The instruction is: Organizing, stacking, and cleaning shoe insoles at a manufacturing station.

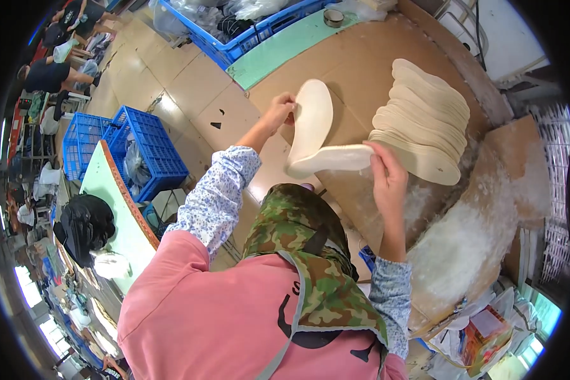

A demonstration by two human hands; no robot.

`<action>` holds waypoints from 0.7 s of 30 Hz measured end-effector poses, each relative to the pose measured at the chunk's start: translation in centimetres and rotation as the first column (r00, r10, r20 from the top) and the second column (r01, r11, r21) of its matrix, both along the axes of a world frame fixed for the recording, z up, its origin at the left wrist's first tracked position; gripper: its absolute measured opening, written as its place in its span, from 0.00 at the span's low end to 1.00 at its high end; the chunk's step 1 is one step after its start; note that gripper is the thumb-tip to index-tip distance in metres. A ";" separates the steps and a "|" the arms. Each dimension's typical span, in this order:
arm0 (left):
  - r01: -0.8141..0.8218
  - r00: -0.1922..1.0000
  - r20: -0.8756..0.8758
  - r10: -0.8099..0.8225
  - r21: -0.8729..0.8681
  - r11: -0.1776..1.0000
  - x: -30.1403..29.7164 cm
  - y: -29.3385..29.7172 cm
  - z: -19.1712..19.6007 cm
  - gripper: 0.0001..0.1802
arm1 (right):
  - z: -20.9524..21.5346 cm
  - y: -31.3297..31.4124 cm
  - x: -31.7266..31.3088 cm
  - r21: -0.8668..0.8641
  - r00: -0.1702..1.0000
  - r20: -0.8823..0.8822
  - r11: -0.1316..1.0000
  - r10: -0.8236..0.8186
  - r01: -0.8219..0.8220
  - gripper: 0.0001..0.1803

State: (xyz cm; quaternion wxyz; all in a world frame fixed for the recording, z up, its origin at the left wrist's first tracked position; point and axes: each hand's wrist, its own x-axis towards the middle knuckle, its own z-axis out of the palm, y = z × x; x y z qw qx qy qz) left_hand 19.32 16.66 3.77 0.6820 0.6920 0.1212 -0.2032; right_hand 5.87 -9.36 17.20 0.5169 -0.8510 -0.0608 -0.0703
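Holding two cream insoles mid-frame, hands well apart: L hand pinches the upright one's L side, arm reaching up; R hand pinches the sideways one's R end, forearm near vert. Insoles meet at lower L, near brown board's L edge. Fanned insole pile upper R, beside R hand; board surface shows btwn. Top ctr: blue crate w/ clear plastic bags. Mid-L: blue crate w/ bag. Tiled floor upper L.
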 end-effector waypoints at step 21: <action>-0.027 0.972 0.235 -0.031 0.237 0.971 9.7 1.8 -5.0 0.13 | 2.2 4.2 6.1 0.120 0.996 -0.034 0.989 -0.077 0.080 0.14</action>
